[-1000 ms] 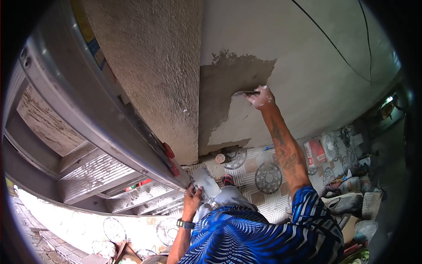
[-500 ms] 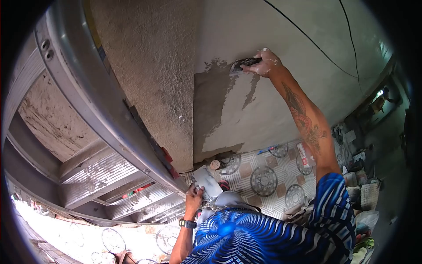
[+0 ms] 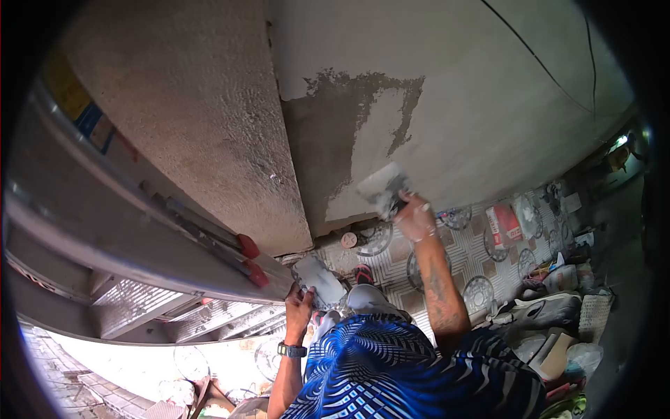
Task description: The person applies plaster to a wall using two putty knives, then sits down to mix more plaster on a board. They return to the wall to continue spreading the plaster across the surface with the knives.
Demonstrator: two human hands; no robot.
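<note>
Item: one putty knife point(image 3: 382, 190), broad flat blade smeared grey, held low against the wall point(image 3: 488, 105) just below the dark wet patch point(image 3: 335, 133). Our right hand point(image 3: 414, 218) is closed round its handle, fingers wrapped. We judge it light and the blade springy; best gripped at the handle, since the blade is slick with wet compound.

Item: one flat board point(image 3: 319, 279) carrying grey compound, beside the ladder point(image 3: 139, 237). Our left hand point(image 3: 299, 307) is clenched on it from below. We judge it heavier, liable to tip, and the load soft.

Count: two tools, two hands, one ladder, one wristwatch point(image 3: 294, 350), one red sack point(image 3: 504, 225) on the patterned floor point(image 3: 398, 276).
</note>
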